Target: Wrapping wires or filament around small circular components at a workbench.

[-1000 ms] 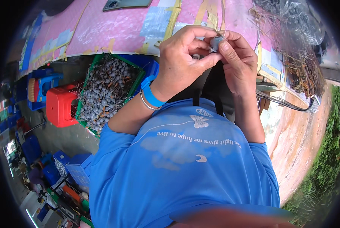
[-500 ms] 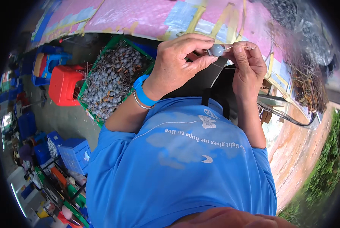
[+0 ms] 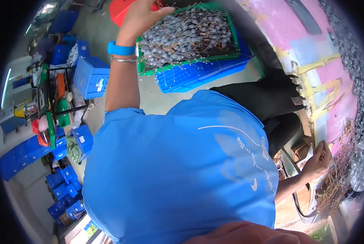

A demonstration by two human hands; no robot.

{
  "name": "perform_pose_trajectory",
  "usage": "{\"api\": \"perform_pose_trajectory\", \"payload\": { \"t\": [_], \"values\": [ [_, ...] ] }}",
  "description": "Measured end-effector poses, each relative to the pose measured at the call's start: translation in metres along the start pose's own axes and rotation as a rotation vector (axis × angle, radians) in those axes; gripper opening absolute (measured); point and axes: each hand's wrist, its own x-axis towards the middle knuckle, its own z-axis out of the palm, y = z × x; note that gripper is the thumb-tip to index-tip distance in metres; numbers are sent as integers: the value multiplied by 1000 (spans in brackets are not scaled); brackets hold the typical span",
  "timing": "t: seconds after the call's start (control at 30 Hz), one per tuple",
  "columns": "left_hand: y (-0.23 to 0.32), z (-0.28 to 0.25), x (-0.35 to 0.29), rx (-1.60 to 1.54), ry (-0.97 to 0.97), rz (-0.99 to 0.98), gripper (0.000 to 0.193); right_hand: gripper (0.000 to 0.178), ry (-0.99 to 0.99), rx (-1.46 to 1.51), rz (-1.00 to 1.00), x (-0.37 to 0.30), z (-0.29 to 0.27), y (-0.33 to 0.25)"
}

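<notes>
My left hand (image 3: 140, 19), with a blue wristband and a thin bracelet, reaches over the near-left part of a green crate (image 3: 232, 28). Its thumb stands apart from the fingers, which the top edge partly cuts off; nothing shows in it. Many round grey balls (image 3: 190, 30) on thin wire-like stems heap up in that crate. At the far right, my right hand (image 3: 318, 162) is by the edge of the pink, taped worktable (image 3: 338, 87). Its fingers are pressed together beside a bundle of thin brown stems (image 3: 338, 179); whatever they hold is too small to make out.
Beneath the green crate sits a blue crate (image 3: 202, 77). A red stool (image 3: 119, 10) stands beside it. More grey balls (image 3: 354, 69) line the worktable's far side, near a clear plastic bag (image 3: 360, 166). Blue bins (image 3: 90, 77) and shelving fill the left.
My hands have parted: the left swung over to the crate, the right moved to the brown stems. The grey ball held between them no longer shows in either hand. My view turned left.
</notes>
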Motion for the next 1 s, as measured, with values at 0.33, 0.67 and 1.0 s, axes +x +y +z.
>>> {"api": "perform_pose_trajectory", "payload": {
  "t": [0.33,0.67,1.0],
  "values": [
    [219,183,113,-624,-166,869,39,12,346,730,423,24,7,-55],
    [366,271,167,-173,-63,1225,29,14,352,1044,457,34,16,-64],
    [316,219,115,-1218,-944,553,33,16,-32,1774,714,23,21,-76]
  ]
}}
